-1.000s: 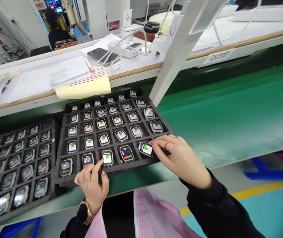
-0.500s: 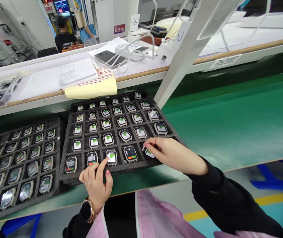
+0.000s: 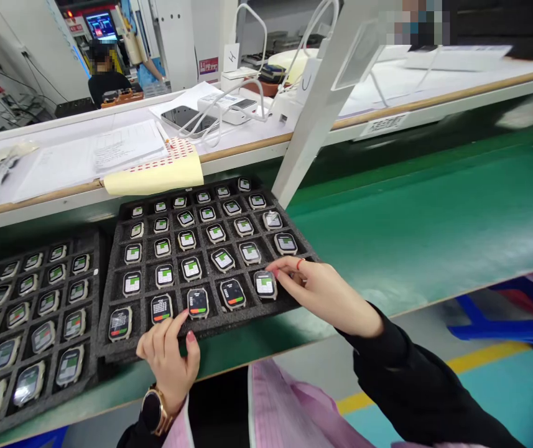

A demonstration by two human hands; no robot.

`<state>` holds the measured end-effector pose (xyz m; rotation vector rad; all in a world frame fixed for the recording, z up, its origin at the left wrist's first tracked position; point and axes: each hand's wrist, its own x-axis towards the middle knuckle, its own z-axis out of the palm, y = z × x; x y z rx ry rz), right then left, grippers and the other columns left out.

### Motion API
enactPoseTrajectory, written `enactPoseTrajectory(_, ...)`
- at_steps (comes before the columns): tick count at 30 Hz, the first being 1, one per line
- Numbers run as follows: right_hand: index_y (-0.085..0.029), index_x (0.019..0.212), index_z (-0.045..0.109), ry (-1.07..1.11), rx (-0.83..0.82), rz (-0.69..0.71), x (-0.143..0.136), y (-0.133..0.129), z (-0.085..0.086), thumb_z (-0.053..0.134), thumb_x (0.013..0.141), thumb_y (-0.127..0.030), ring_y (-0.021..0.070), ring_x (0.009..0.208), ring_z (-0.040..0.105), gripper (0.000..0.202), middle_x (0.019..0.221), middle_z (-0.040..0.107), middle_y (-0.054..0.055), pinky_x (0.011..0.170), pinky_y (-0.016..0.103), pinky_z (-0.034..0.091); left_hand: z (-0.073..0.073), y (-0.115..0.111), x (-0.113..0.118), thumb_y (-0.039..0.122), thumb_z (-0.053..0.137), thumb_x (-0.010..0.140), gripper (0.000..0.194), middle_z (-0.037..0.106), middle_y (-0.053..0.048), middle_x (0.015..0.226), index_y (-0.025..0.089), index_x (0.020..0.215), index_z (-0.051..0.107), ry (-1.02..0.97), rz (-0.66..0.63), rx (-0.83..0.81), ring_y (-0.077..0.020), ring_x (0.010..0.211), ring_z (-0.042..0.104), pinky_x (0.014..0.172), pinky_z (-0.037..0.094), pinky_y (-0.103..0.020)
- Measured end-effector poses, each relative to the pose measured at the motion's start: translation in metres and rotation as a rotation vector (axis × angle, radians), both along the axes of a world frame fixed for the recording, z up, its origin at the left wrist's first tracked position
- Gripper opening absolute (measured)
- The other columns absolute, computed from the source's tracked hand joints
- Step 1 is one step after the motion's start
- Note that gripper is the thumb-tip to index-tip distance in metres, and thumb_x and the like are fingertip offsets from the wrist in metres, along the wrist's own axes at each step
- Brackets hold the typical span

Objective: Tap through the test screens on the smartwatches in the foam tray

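A black foam tray (image 3: 102,330) holds rows of square watch faces, most with lit white and green screens. My left hand (image 3: 170,354), fingers apart, has its index fingertip at the lower edge of a front-row watch (image 3: 198,302) with a dark screen and an orange-green bar. Thumb and fingers of my right hand (image 3: 310,283) come together at the upper right edge of the watch (image 3: 265,284) in the front right compartment, which shows a white-green screen. Another dark-screened watch (image 3: 233,294) lies between the hands.
A second foam tray (image 3: 93,311) of watches lies at the left. Behind stands a white shelf (image 3: 242,152) with papers, a phone (image 3: 189,119) and cables. A slanted white post (image 3: 308,118) rises behind the tray's right corner. A person (image 3: 105,78) sits in the background.
The watch at my right hand was tilted and now lies flatter in its compartment. The screen by my left index finger went from white-green to dark. The whole view has shifted.
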<state>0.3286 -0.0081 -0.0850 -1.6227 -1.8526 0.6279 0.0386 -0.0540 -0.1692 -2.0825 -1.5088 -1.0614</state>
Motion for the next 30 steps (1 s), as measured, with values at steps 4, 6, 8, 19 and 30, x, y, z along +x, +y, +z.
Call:
enactPoseTrajectory(4,-0.020,0.104,0.068,-0.058,0.236,-0.028,0.003,-0.005,0.004,0.045,0.096,-0.026,0.0184,0.062,0.066,0.025,0.090,0.074,0.004,0.057,0.030,0.052,-0.003,-0.002,0.000,0.020,0.054,0.092,0.020,0.060,-0.012,0.103,0.017,0.110,0.062,-0.034,-0.040,0.026,-0.0263,0.099,0.051,0.092,0.032,-0.042)
enactPoseTrajectory(6,-0.021,0.108,0.068,-0.065,0.332,0.051,0.003,-0.008,0.003,0.047,0.099,-0.025,0.0215,0.085,0.070,0.024,0.100,0.074,0.006,0.075,0.033,0.057,-0.004,-0.005,0.003,0.017,0.055,0.091,0.019,0.059,-0.012,0.104,0.016,0.109,0.062,-0.077,-0.069,0.033,-0.0267,0.101,0.051,0.096,0.032,-0.043)
enactPoseTrajectory(8,-0.021,0.113,0.068,-0.075,0.403,0.161,0.004,-0.011,0.000,0.044,0.101,-0.021,0.0230,0.102,0.067,0.026,0.105,0.073,0.005,0.098,0.042,0.052,-0.006,-0.009,0.007,0.015,0.055,0.090,0.018,0.058,-0.013,0.105,0.016,0.107,0.061,-0.103,-0.101,0.022,-0.0265,0.103,0.050,0.102,0.030,-0.046)
enactPoseTrajectory(19,-0.016,0.129,0.060,-0.023,0.494,0.336,0.005,-0.024,-0.020,0.039,0.099,-0.008,0.0259,0.126,0.054,0.037,0.113,0.071,0.007,0.120,0.062,0.019,-0.013,-0.013,0.021,0.014,0.060,0.089,0.015,0.058,-0.010,0.106,0.016,0.104,0.063,-0.116,-0.108,0.017,-0.0238,0.112,0.051,0.119,0.016,-0.045)
enactPoseTrajectory(30,-0.022,0.132,0.058,0.020,0.553,0.144,0.038,-0.031,-0.022,0.038,0.099,-0.007,0.0267,0.123,0.056,0.041,0.115,0.070,0.006,0.117,0.065,0.019,-0.016,-0.007,0.023,0.011,0.066,0.087,0.011,0.058,-0.009,0.103,0.015,0.098,0.065,-0.099,-0.094,0.092,-0.0215,0.115,0.051,0.120,0.017,-0.042)
